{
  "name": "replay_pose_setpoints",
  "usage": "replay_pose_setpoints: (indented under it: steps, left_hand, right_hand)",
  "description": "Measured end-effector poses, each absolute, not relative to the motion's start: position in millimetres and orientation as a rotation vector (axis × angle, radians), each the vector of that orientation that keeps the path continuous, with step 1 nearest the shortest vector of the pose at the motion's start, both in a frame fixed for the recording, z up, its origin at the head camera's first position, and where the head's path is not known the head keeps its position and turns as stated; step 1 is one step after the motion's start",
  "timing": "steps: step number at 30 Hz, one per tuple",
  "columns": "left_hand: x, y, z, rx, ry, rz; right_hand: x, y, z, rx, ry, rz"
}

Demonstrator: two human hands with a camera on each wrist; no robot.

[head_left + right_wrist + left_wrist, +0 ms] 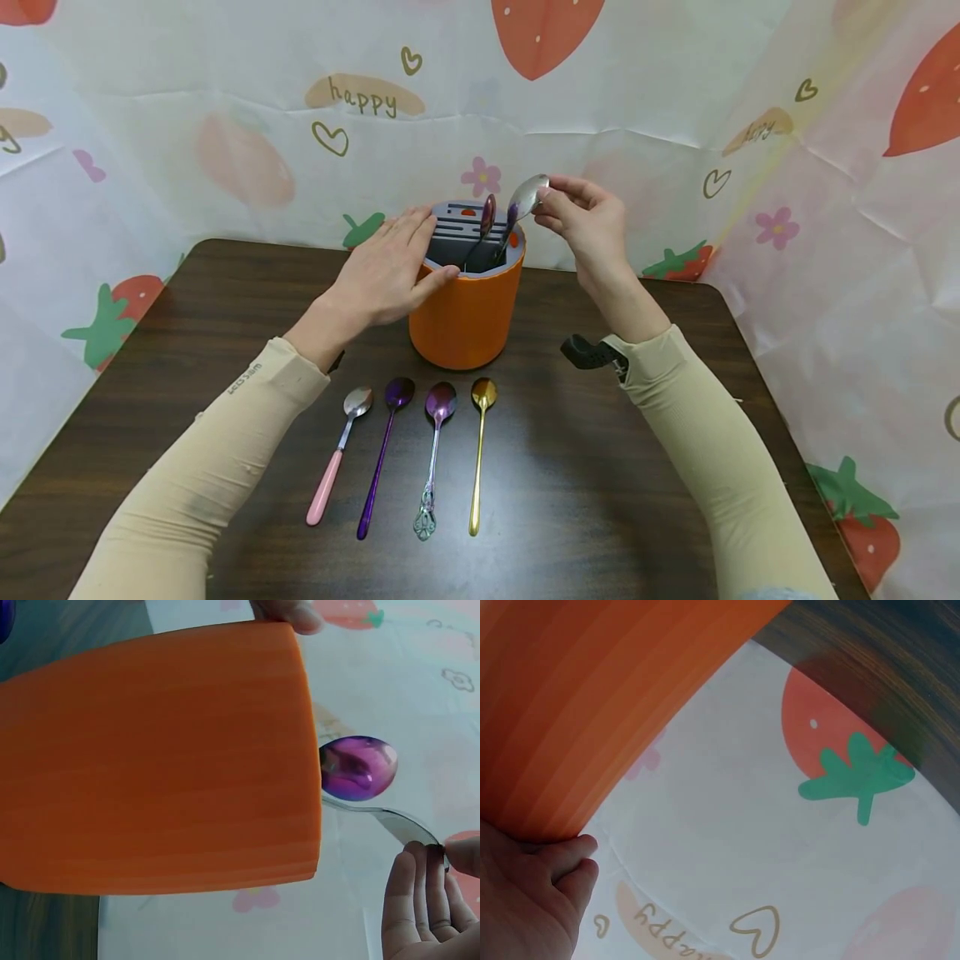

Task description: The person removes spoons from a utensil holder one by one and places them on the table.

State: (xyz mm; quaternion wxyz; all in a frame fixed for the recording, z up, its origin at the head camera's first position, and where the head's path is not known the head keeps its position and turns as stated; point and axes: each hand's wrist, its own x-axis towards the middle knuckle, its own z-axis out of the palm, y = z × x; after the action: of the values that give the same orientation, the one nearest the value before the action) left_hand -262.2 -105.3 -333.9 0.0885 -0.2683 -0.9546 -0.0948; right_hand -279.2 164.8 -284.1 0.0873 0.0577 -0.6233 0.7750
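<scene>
An orange round utensil holder [467, 325] with a grey slotted top stands upright at the back middle of the table. My left hand [378, 271] rests on its left rim, fingers stretched along the top edge and thumb lying over the front rim. With thumb and fingertips, my right hand [596, 229] pinches a silver spoon [528, 197] by its bowl above the holder's right side. That spoon's handle points down into the holder. Just left of it a purple spoon [360, 768] stands bowl up in the holder, its lower handle hidden inside.
In front of the holder lie a pink-handled spoon [325, 487], a dark purple spoon [378, 467], an ornate spoon with a purple bowl [440, 403] and a gold spoon [478, 458], side by side. A strawberry-print cloth [247, 75] hangs close behind the dark wooden table [592, 467].
</scene>
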Motion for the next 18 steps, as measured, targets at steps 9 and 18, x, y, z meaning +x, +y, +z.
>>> replay_pose_setpoints:
  steps: [9, 18]
  left_hand:
    - [-262, -106, -334, -0.804, -2.836, -0.284]
    - [-262, -106, -334, -0.802, -2.837, -0.282]
  right_hand:
    - [-275, 164, -279, 0.100, -1.835, 2.406]
    - [-268, 161, -274, 0.136, -1.800, 2.427]
